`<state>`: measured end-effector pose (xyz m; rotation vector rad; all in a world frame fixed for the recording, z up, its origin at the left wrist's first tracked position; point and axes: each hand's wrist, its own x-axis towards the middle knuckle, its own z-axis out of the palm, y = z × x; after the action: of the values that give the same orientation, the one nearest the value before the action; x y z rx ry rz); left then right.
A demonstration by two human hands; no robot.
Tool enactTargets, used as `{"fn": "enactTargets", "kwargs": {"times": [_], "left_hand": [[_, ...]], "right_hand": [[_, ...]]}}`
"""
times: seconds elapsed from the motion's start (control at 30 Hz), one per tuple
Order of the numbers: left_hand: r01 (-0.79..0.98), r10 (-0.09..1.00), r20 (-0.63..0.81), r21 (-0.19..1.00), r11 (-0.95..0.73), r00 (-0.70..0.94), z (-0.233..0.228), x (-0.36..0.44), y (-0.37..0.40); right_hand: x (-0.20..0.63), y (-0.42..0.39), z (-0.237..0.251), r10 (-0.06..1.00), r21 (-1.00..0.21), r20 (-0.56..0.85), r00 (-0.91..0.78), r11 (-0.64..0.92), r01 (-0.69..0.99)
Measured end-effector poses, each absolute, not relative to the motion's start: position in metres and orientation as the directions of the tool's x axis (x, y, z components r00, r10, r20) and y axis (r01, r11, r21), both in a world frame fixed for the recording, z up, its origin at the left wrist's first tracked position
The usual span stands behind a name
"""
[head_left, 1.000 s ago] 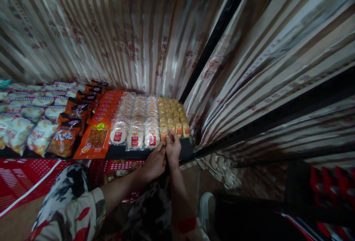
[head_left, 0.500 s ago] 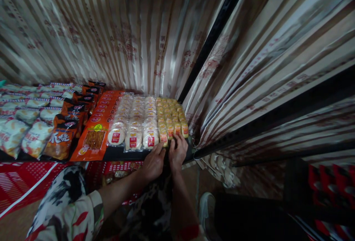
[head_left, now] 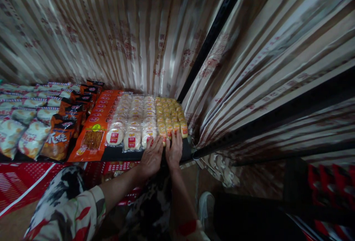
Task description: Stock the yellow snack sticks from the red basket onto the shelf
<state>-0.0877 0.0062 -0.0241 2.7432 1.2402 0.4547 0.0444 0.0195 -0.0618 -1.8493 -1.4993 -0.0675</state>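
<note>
My left hand [head_left: 151, 156] lies with its fingers stretched over the front edge of the packs. Its fingertips touch a clear pack of round white crackers [head_left: 149, 135] and the yellow pack beside it. Just to its right, my right hand [head_left: 173, 151] rests with straight fingers against the front of the small yellow snack packs [head_left: 169, 122], which stand in several rows. Neither hand is closed round anything. More round white cracker packs [head_left: 132, 138] with red labels sit left of my hands.
On the black shelf [head_left: 119, 154] farther left are flat orange snack bags [head_left: 90, 133], black-and-orange bags [head_left: 58, 139] and white bags [head_left: 33, 139]. A striped curtain hangs behind, with a black post [head_left: 206, 52] at the right. A red basket [head_left: 19, 181] is below.
My left hand has shifted left and forward, onto the front of the white cracker pack. The right hand has moved slightly left, its fingers straighter. The packs look nearly unchanged.
</note>
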Motion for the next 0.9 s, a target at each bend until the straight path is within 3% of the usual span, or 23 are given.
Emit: {"fn": "enactTargets", "kwargs": {"times": [0.4, 0.73, 0.9], "left_hand": [[0.702, 0.730, 0.238, 0.205, -0.683, 0.641, -0.025, -0.089, 0.001], [0.618, 0.722, 0.216, 0.394, -0.680, 0.657, -0.054, -0.101, -0.029], [0.520, 0.646, 0.365, 0.389, -0.760, 0.671, -0.067, -0.120, -0.047]], "right_hand": [[0.037, 0.011, -0.059, 0.739, -0.534, 0.555, 0.382, -0.036, 0.845], [0.005, -0.029, -0.067, 0.707, -0.670, 0.484, 0.515, -0.079, 0.738], [-0.012, -0.050, -0.071, 0.723, -0.694, 0.464, 0.512, -0.062, 0.718]]}}
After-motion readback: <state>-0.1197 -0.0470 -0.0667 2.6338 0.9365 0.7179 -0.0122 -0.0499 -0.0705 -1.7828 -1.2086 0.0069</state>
